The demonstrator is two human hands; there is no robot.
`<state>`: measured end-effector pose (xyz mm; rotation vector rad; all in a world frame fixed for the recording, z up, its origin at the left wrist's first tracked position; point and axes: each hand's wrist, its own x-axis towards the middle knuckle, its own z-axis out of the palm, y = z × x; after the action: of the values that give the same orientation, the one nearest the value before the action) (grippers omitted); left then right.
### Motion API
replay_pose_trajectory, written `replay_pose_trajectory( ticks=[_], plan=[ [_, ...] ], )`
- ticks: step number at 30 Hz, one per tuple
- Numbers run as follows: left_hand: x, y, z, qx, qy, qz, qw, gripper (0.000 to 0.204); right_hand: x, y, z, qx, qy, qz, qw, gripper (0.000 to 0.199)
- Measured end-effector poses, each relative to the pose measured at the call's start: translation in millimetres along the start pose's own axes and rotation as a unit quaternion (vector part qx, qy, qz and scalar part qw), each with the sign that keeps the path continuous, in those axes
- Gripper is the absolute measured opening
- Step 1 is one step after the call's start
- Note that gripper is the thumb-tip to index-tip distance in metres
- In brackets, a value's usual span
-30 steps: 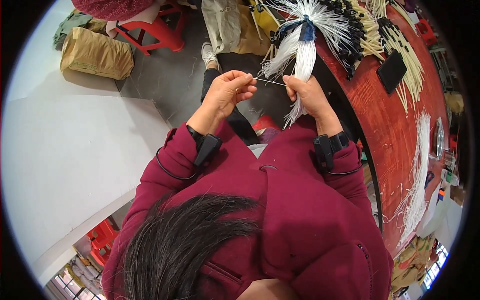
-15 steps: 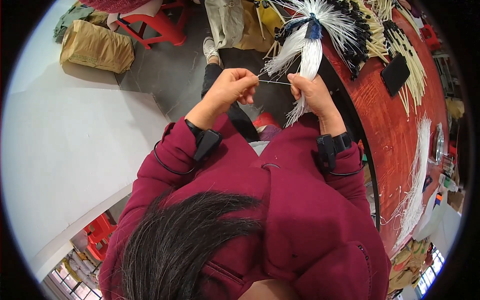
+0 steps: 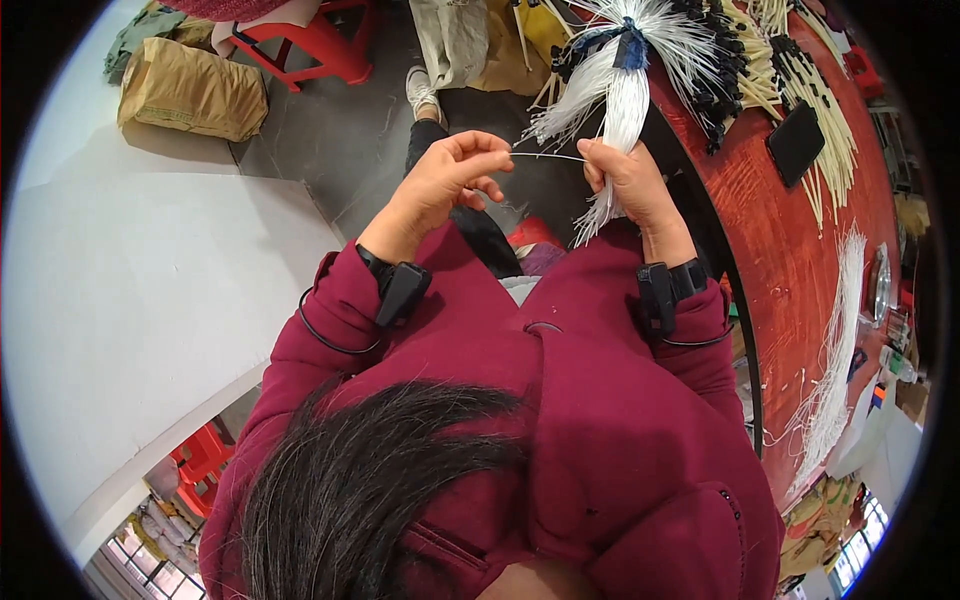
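My right hand is closed around a bundle of white cords, whose loose ends hang out below the fist. A dark blue cloth strip ties the bundle further up, where the strands fan out over the table edge. From my right thumb a single thin white cord runs nearly level to my left hand. My left thumb and forefinger pinch its other end, while the remaining fingers curl loosely apart from it.
At my right is a red table with a black phone, cream-coloured sticks with black ends, and another white cord bundle. A white panel stands on the left. Beyond are a brown paper sack and a red stool.
My left hand has shifted slightly left and its fingers have spread a little. The cord between the hands stays stretched; my right hand keeps its grip on the bundle.
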<state>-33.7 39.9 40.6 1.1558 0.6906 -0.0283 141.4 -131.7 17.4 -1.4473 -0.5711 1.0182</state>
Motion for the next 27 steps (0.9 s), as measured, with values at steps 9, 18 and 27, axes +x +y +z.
replay_pose_trajectory(
  ticks=[9, 18, 27],
  plan=[
    [10, -16, -15, 0.103, -0.06, 0.09, 0.989, 0.019, -1, -2, -2, -0.013, 0.002, -0.006, 1.0, 0.032],
    [14, -21, -25, -0.093, -0.215, -0.059, 0.97, 0.023, 1, 2, -4, -0.065, 0.037, 0.005, 0.997, 0.032],
    [-4, -14, -18, -0.11, -0.091, -0.05, 0.988, 0.023, 2, 4, -1, 0.005, 0.014, -0.015, 1.0, 0.033]
  ],
)
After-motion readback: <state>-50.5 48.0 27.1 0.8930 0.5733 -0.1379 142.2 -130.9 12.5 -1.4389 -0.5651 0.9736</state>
